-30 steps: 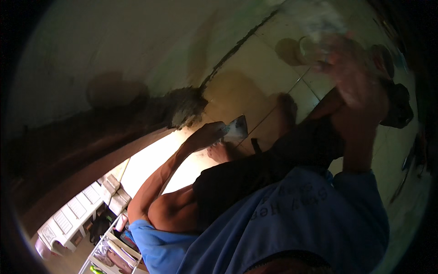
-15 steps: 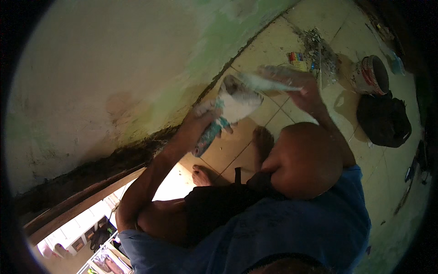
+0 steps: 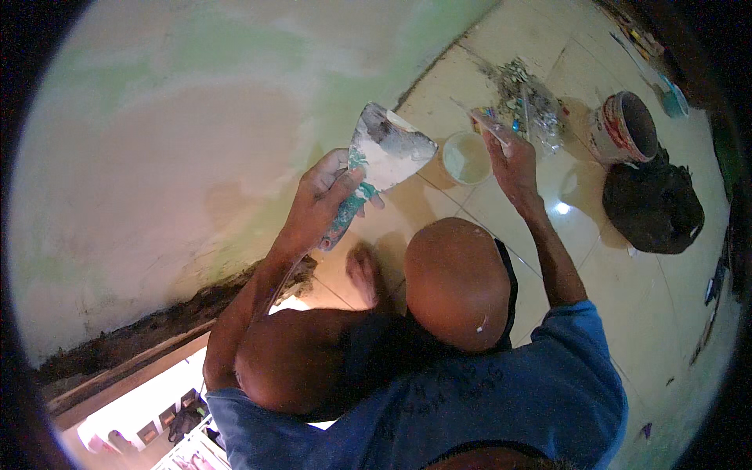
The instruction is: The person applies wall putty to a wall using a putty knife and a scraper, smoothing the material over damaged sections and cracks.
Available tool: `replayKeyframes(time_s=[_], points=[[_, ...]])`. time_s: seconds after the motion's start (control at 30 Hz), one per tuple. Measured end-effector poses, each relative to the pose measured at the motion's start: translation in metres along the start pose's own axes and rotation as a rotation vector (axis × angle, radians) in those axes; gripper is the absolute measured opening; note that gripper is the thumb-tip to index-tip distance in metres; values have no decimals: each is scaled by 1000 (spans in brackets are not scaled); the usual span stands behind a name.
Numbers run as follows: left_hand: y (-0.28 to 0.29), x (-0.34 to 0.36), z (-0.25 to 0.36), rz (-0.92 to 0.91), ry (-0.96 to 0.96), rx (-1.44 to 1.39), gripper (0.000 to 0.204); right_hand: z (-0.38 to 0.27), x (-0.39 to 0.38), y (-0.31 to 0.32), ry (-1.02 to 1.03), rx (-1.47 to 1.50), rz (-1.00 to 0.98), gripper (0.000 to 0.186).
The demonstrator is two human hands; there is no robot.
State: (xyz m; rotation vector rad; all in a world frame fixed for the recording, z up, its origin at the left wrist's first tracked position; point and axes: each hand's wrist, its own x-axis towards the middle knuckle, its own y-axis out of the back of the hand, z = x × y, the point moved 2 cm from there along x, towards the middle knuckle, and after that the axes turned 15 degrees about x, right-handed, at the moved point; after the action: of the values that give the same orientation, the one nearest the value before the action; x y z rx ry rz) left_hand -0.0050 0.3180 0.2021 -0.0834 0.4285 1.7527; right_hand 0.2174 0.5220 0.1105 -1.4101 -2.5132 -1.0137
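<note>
My left hand (image 3: 325, 188) is closed round the green, paint-stained handle of a wide putty knife (image 3: 395, 153). Its flat blade carries white filler and grey smears and faces up, beside the wall. On the right, my right hand (image 3: 513, 160) grips a second, pale putty knife (image 3: 493, 131), seen nearly edge-on, so its blade is hard to make out. Just left of that hand, a round, pale tub (image 3: 468, 159) stands on the tiles; what is inside looks pale and smooth.
The patched green and whitish wall (image 3: 196, 149) rises at the left. Debris (image 3: 533, 98) lies on the floor at the far right. Near it are a paint-stained bucket (image 3: 607, 129) and a black bag (image 3: 654, 204). My bent knee (image 3: 458, 282) is between my arms.
My right hand and its putty knife have moved right, away from the left blade. The tub now shows between them. My knees have shifted left, and the view is brighter.
</note>
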Motion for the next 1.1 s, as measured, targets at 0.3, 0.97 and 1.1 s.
replayKeyframes(time_s=[0.3, 0.97, 1.1], points=[[-45, 37, -112, 41, 45, -119, 30, 31, -109, 44, -794, 808, 445, 27], [-79, 142, -244, 182, -11, -257, 40, 6, -67, -49, -367, -224, -135, 24], [-76, 154, -245, 150, -89, -180, 42, 23, -66, -62, -218, -247, -113, 23]])
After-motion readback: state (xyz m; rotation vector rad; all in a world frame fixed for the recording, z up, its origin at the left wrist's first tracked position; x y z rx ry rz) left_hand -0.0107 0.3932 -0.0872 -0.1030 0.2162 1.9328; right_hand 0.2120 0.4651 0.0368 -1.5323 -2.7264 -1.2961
